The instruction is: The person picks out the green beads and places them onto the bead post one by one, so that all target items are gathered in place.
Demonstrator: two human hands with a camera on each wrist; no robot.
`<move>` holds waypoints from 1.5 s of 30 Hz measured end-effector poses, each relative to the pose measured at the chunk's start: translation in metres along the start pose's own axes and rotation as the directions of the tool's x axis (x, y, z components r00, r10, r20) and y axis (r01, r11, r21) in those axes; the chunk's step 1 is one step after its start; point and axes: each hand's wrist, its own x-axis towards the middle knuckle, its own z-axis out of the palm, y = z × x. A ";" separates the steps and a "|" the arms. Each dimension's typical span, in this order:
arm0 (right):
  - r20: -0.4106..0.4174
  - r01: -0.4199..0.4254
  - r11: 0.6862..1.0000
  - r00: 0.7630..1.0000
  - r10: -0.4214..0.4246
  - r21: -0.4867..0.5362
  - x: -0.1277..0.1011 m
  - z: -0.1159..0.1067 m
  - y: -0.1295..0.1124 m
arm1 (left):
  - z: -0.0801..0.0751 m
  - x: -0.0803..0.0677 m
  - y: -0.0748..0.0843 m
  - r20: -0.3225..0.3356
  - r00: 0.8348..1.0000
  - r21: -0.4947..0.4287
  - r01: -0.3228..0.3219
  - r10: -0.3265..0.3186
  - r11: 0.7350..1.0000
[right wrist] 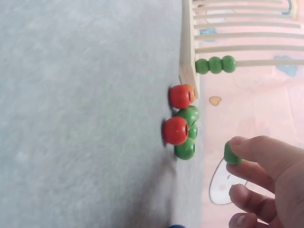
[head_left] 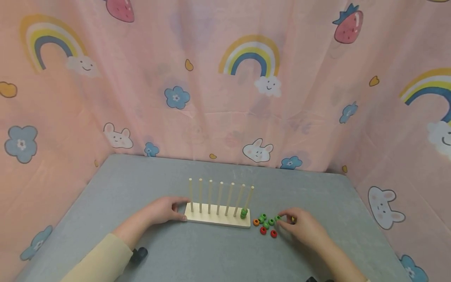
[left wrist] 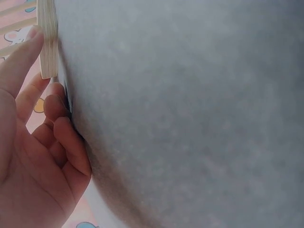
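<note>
A pale wooden peg rack with several upright pegs stands on the table. My left hand grips its left end; in the left wrist view the thumb lies against the board's end. Three green beads are stacked low on the rightmost peg. To the right of the rack, my right hand pinches a green bead between thumb and finger, raised off the table. Just left of that hand lie several loose green beads, an orange bead and two red beads.
A small yellow thing shows between the right hand's fingers, mostly hidden. Part of a blue bead appears at the right wrist view's lower edge. The grey tabletop meets a pink patterned curtain behind and at both sides.
</note>
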 end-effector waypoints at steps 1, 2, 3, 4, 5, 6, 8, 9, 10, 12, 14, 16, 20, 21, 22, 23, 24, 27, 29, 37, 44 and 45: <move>-0.011 0.003 1.000 1.000 -0.003 0.005 0.000 -0.001 -0.002 | 0.000 0.000 0.000 0.000 1.000 0.000 0.000 0.000 1.000; -0.022 0.008 1.000 1.000 -0.008 0.009 0.000 -0.001 -0.003 | 0.000 0.000 0.000 0.000 1.000 0.000 0.000 0.000 1.000; -0.034 0.012 1.000 0.999 -0.012 0.010 0.000 -0.001 -0.005 | 0.000 0.000 0.000 0.000 1.000 0.000 -0.001 0.001 1.000; -0.044 0.018 1.000 0.999 -0.018 0.011 0.000 -0.002 -0.007 | 0.000 0.000 0.000 0.001 1.000 0.000 -0.002 0.002 1.000; -0.055 0.023 1.000 0.998 -0.023 0.014 0.000 -0.002 -0.010 | 0.000 0.000 0.000 0.000 1.000 0.000 -0.002 0.002 1.000; -0.066 0.030 0.999 0.997 -0.029 0.015 0.001 -0.003 -0.012 | 0.000 0.000 0.000 0.000 1.000 0.000 -0.002 0.002 1.000; -0.089 0.039 0.999 0.995 -0.038 0.016 0.002 -0.004 -0.018 | 0.000 0.001 0.000 -0.001 1.000 -0.003 -0.002 0.002 1.000; -0.102 0.043 0.999 0.994 -0.041 0.018 0.002 -0.004 -0.021 | 0.001 0.001 0.000 -0.002 1.000 -0.002 -0.004 0.004 1.000; -0.116 0.049 0.999 0.992 -0.046 0.020 0.002 -0.004 -0.024 | 0.001 0.001 0.000 -0.004 1.000 -0.002 -0.005 0.005 1.000; -0.146 0.062 0.998 0.988 -0.058 0.024 0.004 -0.004 -0.029 | 0.001 0.001 -0.001 -0.005 1.000 -0.001 -0.007 0.007 1.000; -0.179 0.078 0.996 0.982 -0.069 0.041 0.005 -0.004 -0.035 | 0.001 0.001 -0.001 -0.006 1.000 0.001 -0.010 0.010 1.000; -0.209 0.096 0.993 0.975 -0.078 0.075 0.007 -0.003 -0.040 | 0.001 0.001 0.000 -0.007 1.000 0.001 -0.010 0.010 1.000; -0.274 0.133 0.980 0.958 -0.089 0.149 0.008 -0.001 -0.052 | 0.001 0.001 0.000 -0.008 1.000 -0.002 -0.005 0.005 1.000; -0.292 0.146 0.976 0.952 -0.094 0.161 0.009 -0.001 -0.056 | 0.001 0.001 0.000 -0.009 1.000 -0.002 -0.003 0.003 1.000; -0.311 0.162 0.972 0.945 -0.103 0.173 0.009 -0.002 -0.059 | 0.001 0.000 0.000 -0.008 1.000 -0.002 -0.001 0.001 1.000; -0.329 0.179 0.967 0.938 -0.112 0.180 0.009 -0.002 -0.062 | 0.001 0.000 0.000 -0.008 1.000 -0.003 0.001 -0.001 1.000; -0.349 0.198 0.962 0.929 -0.123 0.188 0.010 -0.002 -0.065 | 0.001 0.000 0.000 -0.008 1.000 -0.001 0.003 -0.003 1.000; -0.397 0.251 0.942 0.906 -0.147 0.224 0.010 -0.003 -0.072 | 0.000 0.000 0.001 -0.006 1.000 -0.001 0.004 -0.004 1.000; -0.417 0.273 0.929 0.896 -0.152 0.249 0.010 -0.004 -0.078 | 0.000 -0.001 0.001 -0.005 1.000 0.001 0.004 -0.004 1.000; -0.448 0.296 0.905 0.883 -0.138 0.305 0.009 -0.010 -0.096 | 0.000 -0.001 0.002 -0.002 1.000 -0.006 0.005 -0.005 1.000; -0.436 0.299 0.897 0.889 -0.138 0.326 0.011 -0.010 -0.099 | 0.001 0.001 0.000 -0.003 1.000 0.003 0.006 -0.006 1.000; -0.435 0.305 0.895 0.889 -0.145 0.325 0.012 -0.009 -0.099 | 0.001 0.001 0.000 -0.003 1.000 0.005 0.004 -0.004 1.000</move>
